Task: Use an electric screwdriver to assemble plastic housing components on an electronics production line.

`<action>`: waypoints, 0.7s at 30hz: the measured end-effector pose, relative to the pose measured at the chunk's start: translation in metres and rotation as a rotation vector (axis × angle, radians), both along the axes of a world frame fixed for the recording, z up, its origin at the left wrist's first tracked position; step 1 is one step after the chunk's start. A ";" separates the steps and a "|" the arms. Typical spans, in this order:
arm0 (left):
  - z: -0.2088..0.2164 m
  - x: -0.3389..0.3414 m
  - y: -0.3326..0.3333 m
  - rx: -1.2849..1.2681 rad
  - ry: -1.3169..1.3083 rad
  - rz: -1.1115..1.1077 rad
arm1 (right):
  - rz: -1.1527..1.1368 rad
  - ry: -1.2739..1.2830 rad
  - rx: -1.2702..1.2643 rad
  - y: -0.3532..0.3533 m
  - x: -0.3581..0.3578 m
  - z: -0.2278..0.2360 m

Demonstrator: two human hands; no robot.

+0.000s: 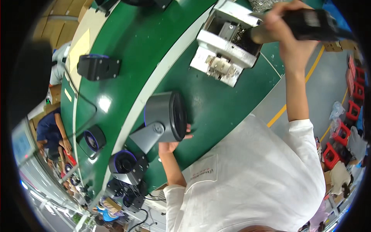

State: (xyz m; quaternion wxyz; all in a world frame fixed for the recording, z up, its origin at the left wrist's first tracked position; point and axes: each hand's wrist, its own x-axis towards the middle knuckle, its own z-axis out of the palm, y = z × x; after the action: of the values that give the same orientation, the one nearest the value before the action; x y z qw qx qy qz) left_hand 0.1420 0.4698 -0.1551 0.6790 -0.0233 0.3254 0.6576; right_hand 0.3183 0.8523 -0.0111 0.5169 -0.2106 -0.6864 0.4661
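Observation:
My right hand (288, 36) is wrapped round a black electric screwdriver (309, 24). The driver's nose points into the open top of a white metal screw feeder box (247, 54); its very tip is hard to make out. At the table's near side, my left hand (170, 146) is partly hidden behind a dark grey round lamp-like housing (162, 114) with a grey bracket. Its visible fingers are stretched out and apart past the housing's rim. Whether the palm touches the housing is hidden.
Other housings of this kind stand on the green table: one dark unit (98, 67) far off, another (92, 138) to the left, and a bracketed one (125, 162) near my left arm. A pile of small metal parts (264, 4) lies beyond the feeder. Red stools (331, 154) stand at right.

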 end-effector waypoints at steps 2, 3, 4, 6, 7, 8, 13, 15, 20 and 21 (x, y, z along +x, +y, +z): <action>0.001 0.007 0.003 0.065 0.104 0.035 | -0.086 0.352 0.040 -0.005 0.004 0.005; 0.002 0.011 0.002 0.098 0.161 0.050 | -0.073 0.346 0.046 -0.009 0.004 0.003; 0.002 0.016 0.000 0.105 0.156 0.063 | -0.037 0.313 0.100 -0.015 0.003 0.000; 0.002 0.024 -0.006 0.063 0.257 0.150 | 0.031 0.246 0.209 -0.028 0.001 -0.005; 0.005 0.025 -0.012 0.040 0.307 0.195 | 0.043 0.244 0.216 -0.034 0.001 -0.002; 0.008 0.025 -0.015 0.052 0.297 0.198 | -0.004 0.284 0.249 -0.036 0.005 0.006; 0.054 0.021 -0.061 -0.118 0.798 -0.070 | -0.186 0.210 0.411 -0.054 0.011 0.016; 0.079 0.016 -0.061 -0.140 0.883 -0.136 | -0.238 0.127 0.475 -0.068 0.005 0.023; 0.133 0.014 -0.026 0.116 2.070 0.304 | -0.020 0.414 0.352 -0.116 -0.029 0.039; 0.129 0.010 -0.015 0.092 2.158 0.322 | -0.038 0.374 0.321 -0.112 -0.034 0.032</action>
State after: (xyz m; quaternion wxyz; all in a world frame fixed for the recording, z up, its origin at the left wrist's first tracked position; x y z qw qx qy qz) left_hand 0.1521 0.4544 -0.0259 -0.0577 0.5489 0.7180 0.4242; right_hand 0.2843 0.7400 0.0207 0.6707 -0.0488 -0.6398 0.3721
